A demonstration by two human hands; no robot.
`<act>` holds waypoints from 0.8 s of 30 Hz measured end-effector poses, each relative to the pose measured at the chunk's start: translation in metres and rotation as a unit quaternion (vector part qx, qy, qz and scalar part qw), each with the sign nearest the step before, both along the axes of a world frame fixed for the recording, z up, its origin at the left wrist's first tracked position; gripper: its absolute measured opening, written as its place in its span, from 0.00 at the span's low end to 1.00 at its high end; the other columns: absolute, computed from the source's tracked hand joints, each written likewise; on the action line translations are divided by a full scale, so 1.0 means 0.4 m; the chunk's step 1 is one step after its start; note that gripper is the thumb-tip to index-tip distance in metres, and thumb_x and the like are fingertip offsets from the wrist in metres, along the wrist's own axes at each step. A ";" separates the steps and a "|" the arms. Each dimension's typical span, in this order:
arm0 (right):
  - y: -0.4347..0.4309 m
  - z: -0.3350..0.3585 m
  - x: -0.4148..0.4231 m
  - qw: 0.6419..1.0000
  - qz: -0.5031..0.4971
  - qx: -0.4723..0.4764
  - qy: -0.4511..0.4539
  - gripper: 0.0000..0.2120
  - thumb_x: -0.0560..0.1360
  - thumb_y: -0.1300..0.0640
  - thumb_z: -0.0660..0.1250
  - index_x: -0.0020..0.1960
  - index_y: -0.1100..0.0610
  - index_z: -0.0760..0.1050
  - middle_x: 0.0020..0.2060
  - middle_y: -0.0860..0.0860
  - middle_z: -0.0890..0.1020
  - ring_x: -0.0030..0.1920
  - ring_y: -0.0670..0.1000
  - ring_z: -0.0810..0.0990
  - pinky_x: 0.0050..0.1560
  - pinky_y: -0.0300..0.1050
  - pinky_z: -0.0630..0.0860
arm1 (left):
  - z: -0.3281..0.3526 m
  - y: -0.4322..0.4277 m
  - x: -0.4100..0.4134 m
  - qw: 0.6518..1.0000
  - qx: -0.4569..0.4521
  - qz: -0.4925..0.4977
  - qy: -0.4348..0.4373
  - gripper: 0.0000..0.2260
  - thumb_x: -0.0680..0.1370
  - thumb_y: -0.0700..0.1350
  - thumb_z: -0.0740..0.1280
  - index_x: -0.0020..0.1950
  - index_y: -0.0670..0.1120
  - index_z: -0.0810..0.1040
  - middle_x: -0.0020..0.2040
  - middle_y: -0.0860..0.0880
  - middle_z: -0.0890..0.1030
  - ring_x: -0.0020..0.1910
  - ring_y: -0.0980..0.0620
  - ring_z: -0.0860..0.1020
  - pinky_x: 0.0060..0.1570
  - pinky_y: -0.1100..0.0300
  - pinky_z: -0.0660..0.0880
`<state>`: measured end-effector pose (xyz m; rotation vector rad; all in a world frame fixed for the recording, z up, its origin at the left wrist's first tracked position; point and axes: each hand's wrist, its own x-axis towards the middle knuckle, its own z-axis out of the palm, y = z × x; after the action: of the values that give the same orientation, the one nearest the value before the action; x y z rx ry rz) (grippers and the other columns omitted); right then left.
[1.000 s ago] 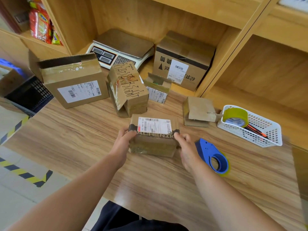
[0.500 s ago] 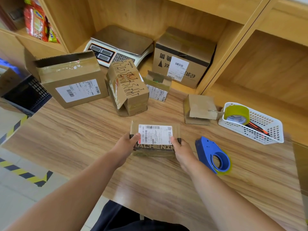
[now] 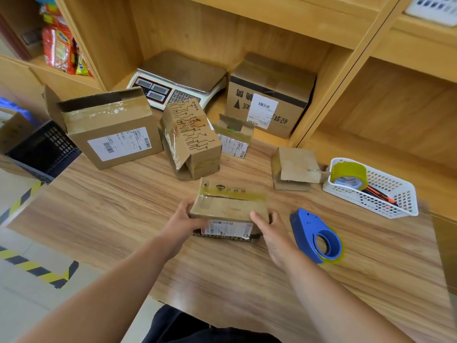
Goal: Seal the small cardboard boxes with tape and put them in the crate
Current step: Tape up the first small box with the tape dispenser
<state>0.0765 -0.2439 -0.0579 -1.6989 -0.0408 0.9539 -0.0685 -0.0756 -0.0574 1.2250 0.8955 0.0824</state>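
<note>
The wood-grain table (image 3: 123, 219) bore several loose-flapped cardboard boxes (image 3: 193, 139), so most sealing seemed left. The black lattice crate (image 3: 47, 149) sat far left of the blue plastic tape dispenser (image 3: 316, 237), contents unclear. Just left of the dispenser the small box (image 3: 230, 206), glossy tape across its top, rested on the table, its ends clasped by the left hand (image 3: 185, 219) and right hand (image 3: 272, 233).

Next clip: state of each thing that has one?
held box: taped across top, gripped at both ends
left hand: grips its left end
right hand: grips its right end
large labelled box: flap open
circuit-print box: tipped over, end flap open
small back box: top open
flat box: flap loose
shelf box: closed
tape dispenser: lying unheld
tape roll: upright in basket
</note>
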 end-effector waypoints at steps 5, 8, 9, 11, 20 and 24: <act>0.021 -0.008 0.009 0.995 0.036 -0.089 -0.011 0.18 0.76 0.45 0.65 0.61 0.53 0.68 0.57 0.49 0.76 0.54 0.47 0.74 0.55 0.44 0.68 | 0.000 0.016 0.013 1.000 -0.011 -0.022 0.014 0.27 0.72 0.51 0.73 0.68 0.47 0.69 0.59 0.49 0.79 0.56 0.51 0.79 0.58 0.54 0.75; 0.054 0.000 0.017 0.989 0.027 -0.134 -0.052 0.20 0.78 0.44 0.61 0.64 0.55 0.69 0.59 0.51 0.75 0.55 0.51 0.73 0.54 0.45 0.67 | 0.000 0.032 0.042 0.993 0.041 -0.057 0.100 0.34 0.67 0.67 0.67 0.67 0.50 0.71 0.58 0.50 0.80 0.57 0.49 0.78 0.62 0.47 0.73; 0.065 0.002 0.021 0.987 0.025 -0.148 -0.063 0.22 0.78 0.43 0.61 0.65 0.56 0.69 0.58 0.51 0.75 0.56 0.52 0.73 0.54 0.44 0.67 | 0.006 0.036 0.058 0.990 0.050 -0.051 0.121 0.33 0.68 0.68 0.65 0.65 0.49 0.73 0.57 0.49 0.80 0.56 0.48 0.78 0.61 0.46 0.73; 0.087 0.000 0.029 0.982 0.017 -0.173 -0.075 0.24 0.77 0.40 0.61 0.62 0.57 0.72 0.55 0.51 0.76 0.54 0.54 0.74 0.53 0.44 0.68 | 0.013 0.045 0.089 0.983 0.077 -0.047 0.160 0.27 0.74 0.66 0.61 0.61 0.46 0.75 0.54 0.46 0.80 0.53 0.46 0.78 0.60 0.47 0.73; 0.122 -0.029 0.021 0.957 -0.016 -0.235 -0.166 0.20 0.76 0.41 0.64 0.50 0.59 0.77 0.46 0.54 0.81 0.52 0.57 0.79 0.49 0.45 0.72 | -0.031 0.065 0.127 0.963 0.140 -0.093 0.211 0.24 0.80 0.60 0.56 0.58 0.40 0.75 0.43 0.46 0.77 0.41 0.48 0.75 0.40 0.57 0.70; 0.126 -0.029 0.015 0.946 -0.019 -0.261 -0.189 0.23 0.75 0.40 0.63 0.52 0.61 0.77 0.48 0.57 0.82 0.53 0.58 0.79 0.50 0.45 0.72 | -0.041 0.068 0.126 0.961 0.155 -0.095 0.208 0.25 0.80 0.60 0.56 0.61 0.39 0.75 0.42 0.46 0.77 0.46 0.45 0.76 0.46 0.56 0.72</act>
<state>0.0826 -0.1934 -0.0694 -2.3495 -0.0076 0.6243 -0.0180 -0.0483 -0.0738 1.6532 1.1511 -0.2033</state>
